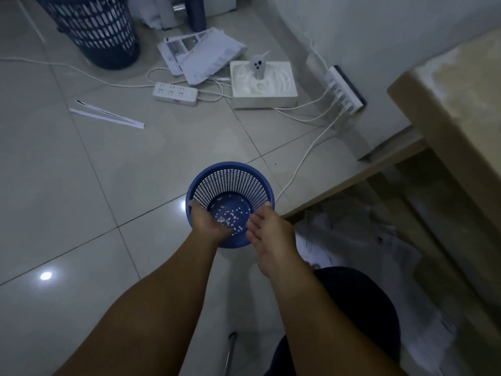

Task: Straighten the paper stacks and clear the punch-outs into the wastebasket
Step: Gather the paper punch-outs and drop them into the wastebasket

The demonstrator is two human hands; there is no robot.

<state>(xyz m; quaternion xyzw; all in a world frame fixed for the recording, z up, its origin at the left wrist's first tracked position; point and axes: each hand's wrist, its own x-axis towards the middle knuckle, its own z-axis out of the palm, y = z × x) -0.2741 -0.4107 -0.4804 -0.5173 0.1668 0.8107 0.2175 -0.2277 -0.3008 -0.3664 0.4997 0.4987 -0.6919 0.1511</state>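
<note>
A small round wastebasket (230,180) of blue plastic lattice is standing on the glossy grey tile floor (81,213), near the middle of the head view, and many tiny white paper punch-outs (230,214) are lying scattered over its solid bottom, too many and too small to count. The left hand (210,222) is reaching over the near-left rim, palm cupped and turned up with a few white dots resting on it, gripping nothing. The right hand (271,232) is hovering over the near-right rim with fingers spread loosely open, holding nothing. To the right, a loose heap of white paper sheets (352,240) is lying under a tan wooden counter (447,118). Farther off, a second crumpled pile of printed papers (203,54) is resting beside a white rectangular box (263,86), one white power strip (174,93) with trailing cables, and a second strip (345,89) along the wall. A tall dark lattice basket (95,31) is standing at far left, and folded white paper strips (105,115) are lying on the tiles.
</note>
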